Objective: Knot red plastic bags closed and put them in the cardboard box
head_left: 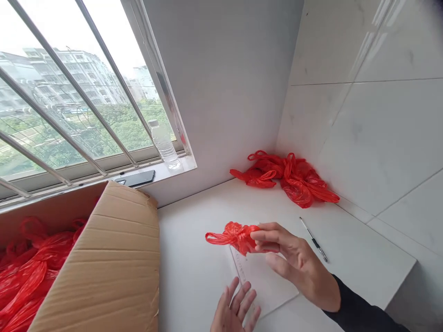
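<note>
A small bunched red plastic bag (238,236), with a loop handle sticking out on its left, is above a white paper pad (273,286) on the white table. My right hand (297,260) has the bag's right end at its fingers; red plastic shows between them, while the thumb stands apart. How firmly the fingers grip is partly hidden. Below and to the left, my left hand (237,309) holds nothing, palm turned up and fingers spread, apart from the bag. Lines of small print run along the pad's left side.
A pile of red plastic bags (294,177) lies in the far corner against the walls. At left, a cardboard box (114,258) holds more red bags (31,263). A black-and-clear pen (314,240) lies right of the pad. On the sill are a water bottle (165,145) and a phone (138,178).
</note>
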Action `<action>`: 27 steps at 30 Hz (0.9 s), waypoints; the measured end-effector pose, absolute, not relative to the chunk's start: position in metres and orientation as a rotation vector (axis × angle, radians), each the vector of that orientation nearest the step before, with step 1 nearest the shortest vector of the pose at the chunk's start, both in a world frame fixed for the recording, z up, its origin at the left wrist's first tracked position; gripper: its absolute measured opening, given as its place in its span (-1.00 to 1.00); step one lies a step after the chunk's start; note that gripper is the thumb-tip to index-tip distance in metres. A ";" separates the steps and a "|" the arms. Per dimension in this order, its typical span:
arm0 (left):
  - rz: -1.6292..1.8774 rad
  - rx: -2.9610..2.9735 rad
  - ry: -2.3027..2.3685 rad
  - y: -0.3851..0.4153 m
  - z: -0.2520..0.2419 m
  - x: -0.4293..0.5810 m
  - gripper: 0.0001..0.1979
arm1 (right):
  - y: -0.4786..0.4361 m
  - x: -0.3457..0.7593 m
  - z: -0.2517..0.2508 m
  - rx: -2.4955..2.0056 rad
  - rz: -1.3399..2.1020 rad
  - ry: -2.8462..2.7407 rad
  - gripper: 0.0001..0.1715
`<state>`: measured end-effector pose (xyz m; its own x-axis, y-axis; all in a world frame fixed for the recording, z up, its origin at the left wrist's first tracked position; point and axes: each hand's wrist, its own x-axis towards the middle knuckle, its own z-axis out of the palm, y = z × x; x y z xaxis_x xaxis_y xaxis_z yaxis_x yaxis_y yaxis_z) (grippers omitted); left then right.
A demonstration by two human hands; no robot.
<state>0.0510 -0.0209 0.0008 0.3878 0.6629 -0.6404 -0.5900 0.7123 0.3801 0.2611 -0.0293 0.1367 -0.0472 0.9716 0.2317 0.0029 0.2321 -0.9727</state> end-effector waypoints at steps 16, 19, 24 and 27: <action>1.129 0.312 1.004 -0.045 0.046 0.060 -0.42 | -0.051 0.226 0.089 -1.548 1.200 -1.610 -0.67; 1.106 0.325 1.011 -0.046 0.046 0.058 -0.38 | -0.051 0.216 0.085 -1.552 1.181 -1.626 -0.87; 1.087 0.338 1.052 -0.048 0.043 0.054 -0.29 | -0.049 0.213 0.082 -1.475 1.260 -1.481 -0.86; 1.057 0.397 1.090 -0.050 0.043 0.050 -0.25 | -0.048 0.214 0.081 -1.368 1.326 -1.366 -0.82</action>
